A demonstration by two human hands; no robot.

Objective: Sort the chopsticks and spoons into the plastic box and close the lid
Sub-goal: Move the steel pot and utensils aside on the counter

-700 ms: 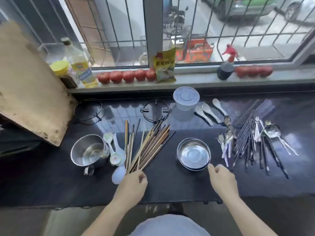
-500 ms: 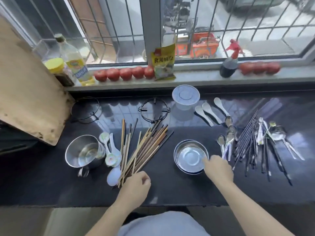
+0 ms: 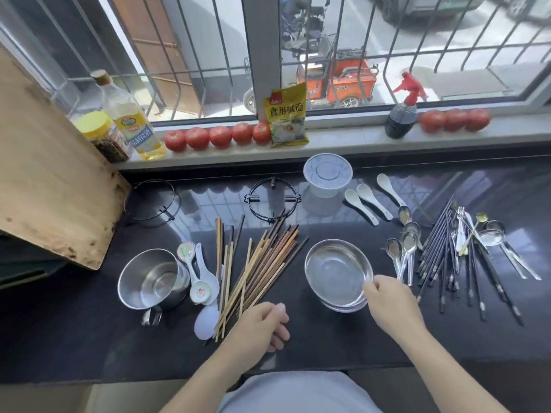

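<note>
Both hands have closed in: my right hand (image 3: 390,302) now pinches the steel bowl (image 3: 338,271) rim, my left hand (image 3: 259,329) curls empty beside the wooden chopsticks (image 3: 256,269) (nothing sorted yet; lidded plastic box (image 3: 327,175) waits behind).

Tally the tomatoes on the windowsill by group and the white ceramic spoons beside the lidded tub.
Left row of red tomatoes: 5
Right row of red tomatoes: 3
White ceramic spoons beside the lidded white plastic tub: 3
Total: 11

Bright window (image 3: 328,49) daylight; glare on countertop (image 3: 208,201); edges warped.
</note>
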